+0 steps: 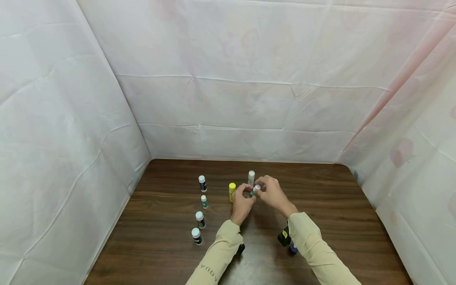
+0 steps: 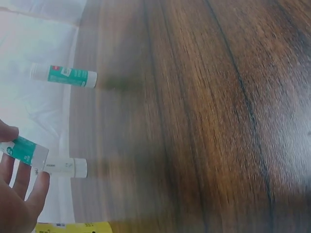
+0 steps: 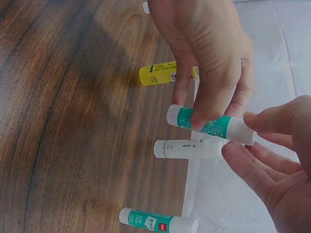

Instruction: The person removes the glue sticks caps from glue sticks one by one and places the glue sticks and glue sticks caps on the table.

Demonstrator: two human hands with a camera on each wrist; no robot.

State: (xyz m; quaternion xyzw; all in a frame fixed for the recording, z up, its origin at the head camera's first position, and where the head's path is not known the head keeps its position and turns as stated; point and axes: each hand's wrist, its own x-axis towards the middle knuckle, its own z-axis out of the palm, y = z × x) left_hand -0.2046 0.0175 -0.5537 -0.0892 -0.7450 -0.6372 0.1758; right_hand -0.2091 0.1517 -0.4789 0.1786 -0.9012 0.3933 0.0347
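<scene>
A green-and-white glue stick point(image 3: 209, 122) is held between both hands, above the table. My left hand point(image 1: 243, 202) grips its green barrel with thumb and fingers. At the other end my right hand point(image 1: 272, 192) pinches the white cap between thumb and fingertips. Just behind the hands a white stick point(image 1: 251, 177) stands upright on the table. A yellow stick point(image 1: 232, 191) stands to the left, close by the left hand. Another green glue stick point(image 3: 150, 221) stands beyond the white one in the right wrist view; in the head view the right hand hides it.
Left on the wooden table point(image 1: 160, 221), a loose column holds dark white-capped containers point(image 1: 202, 183) and a small green glue stick point(image 1: 204, 201). A black-and-yellow object point(image 1: 284, 236) and a blue one point(image 1: 293, 249) show beside the right sleeve. White sheeting point(image 1: 231, 103) surrounds the table's back and sides.
</scene>
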